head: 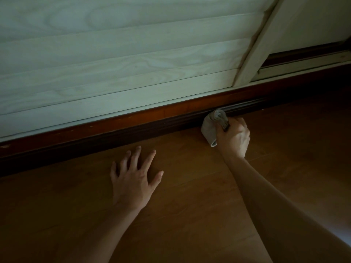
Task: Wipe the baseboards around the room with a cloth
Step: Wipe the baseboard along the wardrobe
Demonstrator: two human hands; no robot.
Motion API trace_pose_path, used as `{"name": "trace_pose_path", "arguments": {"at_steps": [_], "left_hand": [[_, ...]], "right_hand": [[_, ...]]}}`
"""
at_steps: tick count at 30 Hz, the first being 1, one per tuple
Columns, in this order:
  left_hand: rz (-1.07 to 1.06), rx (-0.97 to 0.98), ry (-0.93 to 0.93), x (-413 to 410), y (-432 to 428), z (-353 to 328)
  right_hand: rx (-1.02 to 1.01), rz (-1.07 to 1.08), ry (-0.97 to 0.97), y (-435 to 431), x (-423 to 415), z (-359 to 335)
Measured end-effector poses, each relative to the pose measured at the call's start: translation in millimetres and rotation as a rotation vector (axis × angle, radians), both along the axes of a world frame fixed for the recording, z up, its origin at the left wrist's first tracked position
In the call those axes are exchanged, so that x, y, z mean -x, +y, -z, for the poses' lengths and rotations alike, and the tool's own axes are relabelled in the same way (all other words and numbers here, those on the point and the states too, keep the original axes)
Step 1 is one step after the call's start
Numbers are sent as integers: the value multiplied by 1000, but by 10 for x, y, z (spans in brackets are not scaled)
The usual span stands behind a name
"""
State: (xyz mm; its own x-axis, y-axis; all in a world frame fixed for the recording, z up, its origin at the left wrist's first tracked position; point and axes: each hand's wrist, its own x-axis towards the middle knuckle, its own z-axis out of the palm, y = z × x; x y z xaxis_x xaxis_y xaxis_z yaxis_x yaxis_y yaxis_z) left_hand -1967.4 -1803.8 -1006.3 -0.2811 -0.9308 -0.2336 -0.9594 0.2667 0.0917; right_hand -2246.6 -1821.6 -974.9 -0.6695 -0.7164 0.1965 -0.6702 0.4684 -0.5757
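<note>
A dark reddish-brown baseboard [117, 128] runs diagonally across the view, from lower left to upper right, under pale wood-grain panels. My right hand [234, 138] grips a bunched grey cloth [213, 126] and presses its upper end against the baseboard near the middle right. My left hand [133, 179] lies flat on the wooden floor with fingers spread, a short way in front of the baseboard and left of the cloth, holding nothing.
Pale slatted wooden panels [114, 63] fill the wall above the baseboard. A light wooden post [256, 46] leans across at upper right, beside a sliding-door track [303, 61]. Brown wooden floor [190, 215] spreads below in dim light.
</note>
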Motion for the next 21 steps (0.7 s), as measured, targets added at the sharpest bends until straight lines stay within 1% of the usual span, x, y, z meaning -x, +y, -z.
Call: {"name": "trace_pose_path", "arguments": {"at_steps": [3,7,11,14,17,21], "left_hand": [[1,5,11,2,6,-31],[3,11,7,-2,9,-48],[-13,34,27,-2,15,-41],[-27,42,32,26,-8,-63],[-18,55,66,98,-43,-87],[95,77,108,364,-36,-46]], "right_hand": [[21,-134,-7,-15,-350,18],[34,-253,-41,-36,-794,36],[12,-290,-63,-61,-994,-10],[-16,-270,-53,-56,-866,-39],[-51,-221,-33,-35,-539,-81],[-88,-242,-2,-46,-78,-132]]}}
